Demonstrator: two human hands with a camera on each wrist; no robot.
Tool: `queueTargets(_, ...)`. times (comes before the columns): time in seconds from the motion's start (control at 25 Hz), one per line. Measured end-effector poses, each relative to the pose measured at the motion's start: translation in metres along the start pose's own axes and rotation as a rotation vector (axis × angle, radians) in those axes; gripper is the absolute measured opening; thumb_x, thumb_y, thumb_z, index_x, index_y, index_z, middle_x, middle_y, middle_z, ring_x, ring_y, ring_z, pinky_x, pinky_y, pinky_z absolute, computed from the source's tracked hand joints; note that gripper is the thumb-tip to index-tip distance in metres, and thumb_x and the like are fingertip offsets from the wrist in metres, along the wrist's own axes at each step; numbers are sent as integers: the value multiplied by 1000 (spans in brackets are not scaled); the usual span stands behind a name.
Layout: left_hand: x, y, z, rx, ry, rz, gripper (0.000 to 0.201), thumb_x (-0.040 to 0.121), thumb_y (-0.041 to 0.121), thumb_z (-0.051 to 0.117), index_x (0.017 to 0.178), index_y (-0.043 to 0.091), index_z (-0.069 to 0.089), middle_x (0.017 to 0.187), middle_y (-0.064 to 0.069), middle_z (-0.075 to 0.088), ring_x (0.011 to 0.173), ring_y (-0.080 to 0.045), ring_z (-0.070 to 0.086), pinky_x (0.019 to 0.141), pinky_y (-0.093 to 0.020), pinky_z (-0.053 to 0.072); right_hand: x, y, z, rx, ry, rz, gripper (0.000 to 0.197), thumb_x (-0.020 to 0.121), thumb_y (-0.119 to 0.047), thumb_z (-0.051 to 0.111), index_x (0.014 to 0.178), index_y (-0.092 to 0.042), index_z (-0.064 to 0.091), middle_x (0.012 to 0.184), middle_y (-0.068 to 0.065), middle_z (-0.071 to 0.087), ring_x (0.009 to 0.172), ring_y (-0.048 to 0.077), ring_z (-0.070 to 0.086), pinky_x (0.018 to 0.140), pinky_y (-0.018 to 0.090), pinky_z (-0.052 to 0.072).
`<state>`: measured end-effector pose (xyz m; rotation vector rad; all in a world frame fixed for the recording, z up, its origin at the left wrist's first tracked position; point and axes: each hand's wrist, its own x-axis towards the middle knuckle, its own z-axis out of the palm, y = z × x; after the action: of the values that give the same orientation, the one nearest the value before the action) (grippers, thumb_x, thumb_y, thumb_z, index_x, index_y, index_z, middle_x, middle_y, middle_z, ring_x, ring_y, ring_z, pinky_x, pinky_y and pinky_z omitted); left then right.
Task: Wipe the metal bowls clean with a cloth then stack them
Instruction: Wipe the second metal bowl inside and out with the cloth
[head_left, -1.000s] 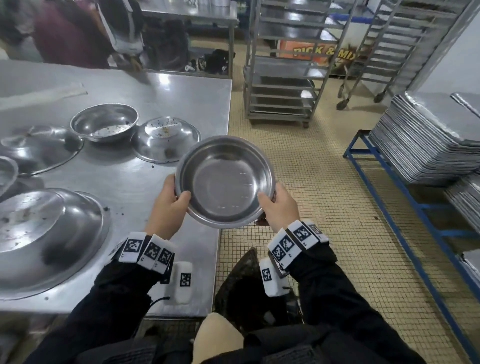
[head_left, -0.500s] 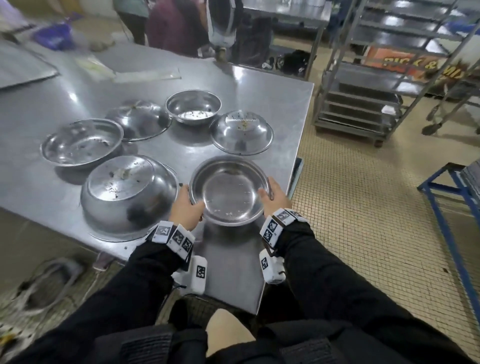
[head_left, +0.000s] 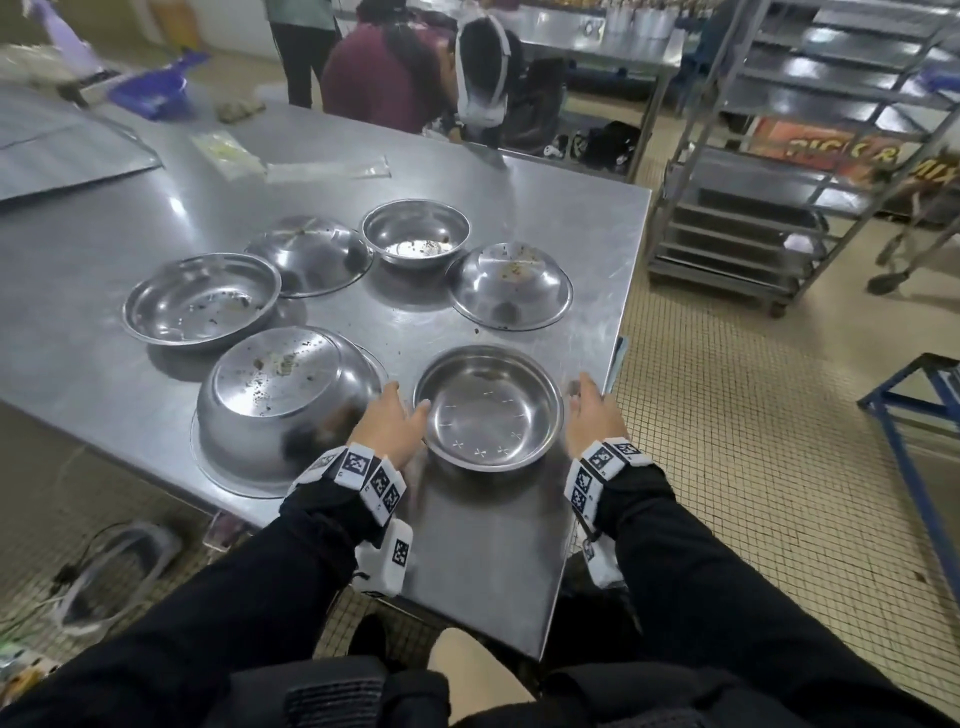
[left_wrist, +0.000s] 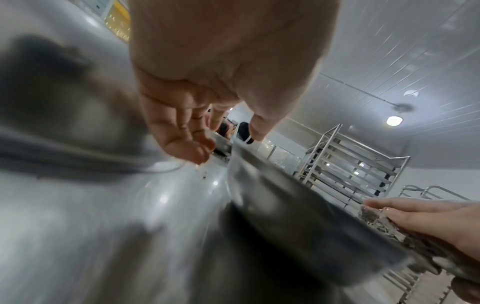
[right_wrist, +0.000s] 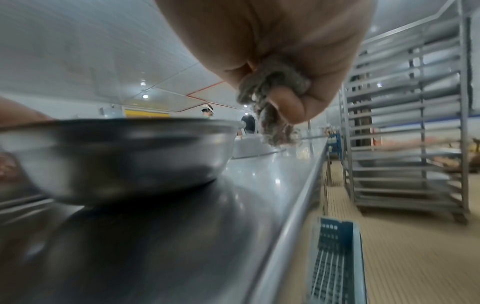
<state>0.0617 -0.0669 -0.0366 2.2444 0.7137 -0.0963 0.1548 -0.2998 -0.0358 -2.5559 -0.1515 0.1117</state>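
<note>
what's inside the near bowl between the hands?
The near bowl sits upright on the table; its inside looks wiped, showing only small light reflections, no debris. The cloth is not in it: the right hand grips it beside the rim.

Head: I look steeply down from above onto the steel table (head_left: 156, 415).
Left wrist: low, close, facing across it.
Right wrist: low along its edge.
Shared: the clean bowl (head_left: 488, 408).

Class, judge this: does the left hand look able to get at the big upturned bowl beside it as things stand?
Probably yes. The left hand is open, holds nothing, and lies right beside the big upturned bowl, with nothing between them. The right hand holds the cloth.
</note>
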Motion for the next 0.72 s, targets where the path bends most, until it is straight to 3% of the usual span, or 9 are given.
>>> queueTargets(0.08, 9, 8, -16, 19, -14, -26, 65, 98, 47, 42, 148, 11, 26, 148, -15, 41, 131, -33, 44, 109, -48, 36, 14, -10, -19, -71, 4, -50, 44, 101, -23, 33, 144, -20, 30, 117, 18, 51, 99, 31, 56, 87, 39, 47)
queueTargets(0.2, 39, 30, -48, 41, -4, -65, 63, 97, 49, 39, 146, 10, 30, 138, -17, 51, 119, -35, 55, 104, -46, 41, 34, -47, -46, -36, -10, -115, 48, 99, -19, 41, 145, -23, 26, 105, 2, 56, 95, 30, 60, 85, 40, 50)
queueTargets(0.28, 73, 45, -75, 31, -8, -51, 62, 97, 48, 40, 142, 6, 36, 129, -17, 56, 108, -35, 61, 97, -44, 49, 55, -79, -51, -12, -55, -121, 46, 97, -16, 45, 140, -27, 33, 99, 3, 59, 88, 29, 62, 79, 36, 52)
queueTargets(0.4, 135, 56, -117, 58, -17, -56, 56, 95, 43, 44, 132, 0, 47, 114, -17, 61, 102, -33, 64, 94, -41, 51, 111, -127, -40, -70, -69, -135, 31, 95, -19, 46, 126, -22, 52, 107, 5, 63, 93, 29, 62, 80, 32, 51)
queueTargets(0.56, 216, 52, -149, 90, -28, -26, 46, 94, 37, 51, 118, -1, 58, 110, -20, 65, 102, -34, 65, 89, -38, 50, 181, -180, -21, -122, -134, -113, 29, 97, -27, 44, 121, -25, 61, 110, -2, 65, 103, 25, 61, 77, 19, 40)
queueTargets(0.72, 294, 40, -162, 70, -159, -12, 45, 94, 37, 50, 103, -5, 64, 82, -15, 64, 65, -26, 62, 59, -27, 49, 245, -209, 8, -62, -130, 66, 30, 98, -24, 45, 120, -14, 63, 118, 10, 65, 107, 29, 59, 79, 22, 39)
